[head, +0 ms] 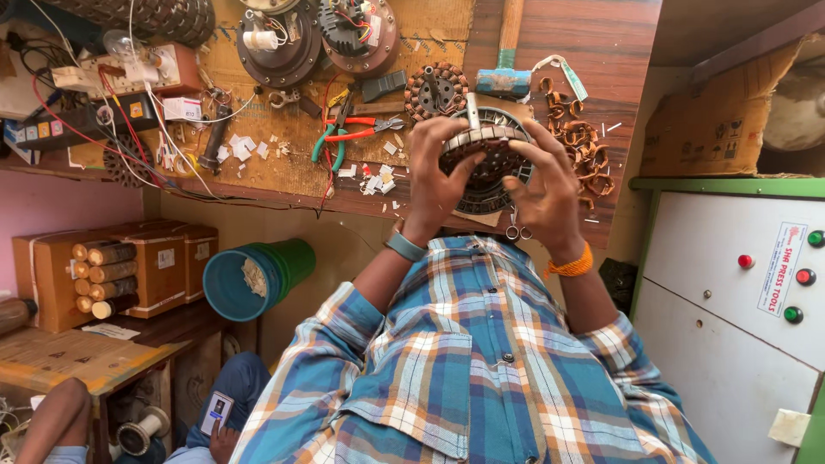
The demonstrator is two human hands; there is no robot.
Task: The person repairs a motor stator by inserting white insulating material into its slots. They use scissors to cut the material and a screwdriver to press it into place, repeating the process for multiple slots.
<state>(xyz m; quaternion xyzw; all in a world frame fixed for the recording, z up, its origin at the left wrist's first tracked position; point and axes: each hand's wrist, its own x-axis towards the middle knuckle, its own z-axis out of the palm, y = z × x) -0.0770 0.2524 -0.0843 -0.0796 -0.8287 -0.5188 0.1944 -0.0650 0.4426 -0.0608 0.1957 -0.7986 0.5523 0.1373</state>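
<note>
My left hand [434, 176] | fingers gripping round motor core [483, 172] | right hand [546, 198] fingers gripping its right side | pliers [348, 133] left on surface [601, 51]

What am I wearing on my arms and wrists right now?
Both arms come out of the short sleeves of a checked shirt in blue, white and orange. The left hand has a teal band at its wrist, the right hand an orange thread band. No gloves.

blue, white and orange plaid cotton shirt [481, 369], round teal plastic bucket [249, 279], orange thread wristband [571, 265], red and green handled pliers [348, 133]
</note>
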